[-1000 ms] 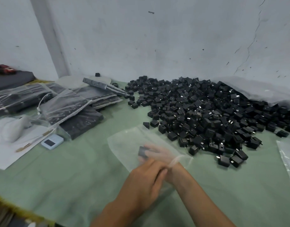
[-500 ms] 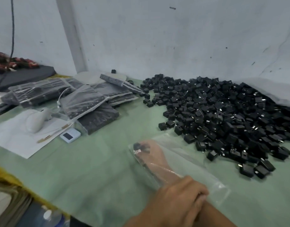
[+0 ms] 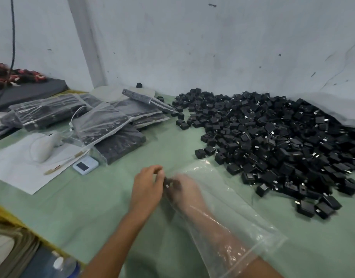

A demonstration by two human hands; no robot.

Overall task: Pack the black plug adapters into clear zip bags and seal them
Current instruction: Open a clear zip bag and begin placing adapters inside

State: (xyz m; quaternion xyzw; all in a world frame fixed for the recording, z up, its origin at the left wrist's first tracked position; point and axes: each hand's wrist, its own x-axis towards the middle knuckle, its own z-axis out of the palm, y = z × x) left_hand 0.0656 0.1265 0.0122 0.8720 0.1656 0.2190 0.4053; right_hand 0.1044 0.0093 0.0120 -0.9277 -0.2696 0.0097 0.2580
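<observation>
A large heap of black plug adapters (image 3: pixel 273 133) covers the right half of the green table. A clear zip bag (image 3: pixel 239 213) lies in front of it, and my right hand (image 3: pixel 184 189) and forearm reach deep inside it. Through the plastic, the right hand holds a black adapter (image 3: pixel 169 182) at the bag's closed end. My left hand (image 3: pixel 147 186) sits outside the bag at that same end, its fingers pinching the plastic beside the adapter. Motion blur hides the exact finger positions.
Filled zip bags of adapters (image 3: pixel 104 121) are stacked at the left rear. White paper (image 3: pixel 22 171), a white mouse-shaped object (image 3: pixel 43 147), a small white device (image 3: pixel 85 165) and a pencil (image 3: pixel 64 163) lie at left. A bottle (image 3: pixel 65 266) stands below the table's near edge.
My left hand has moved from the bag's mouth near my right forearm up to the closed end. The right hand stays inside the bag with the adapter. The camera view has shifted.
</observation>
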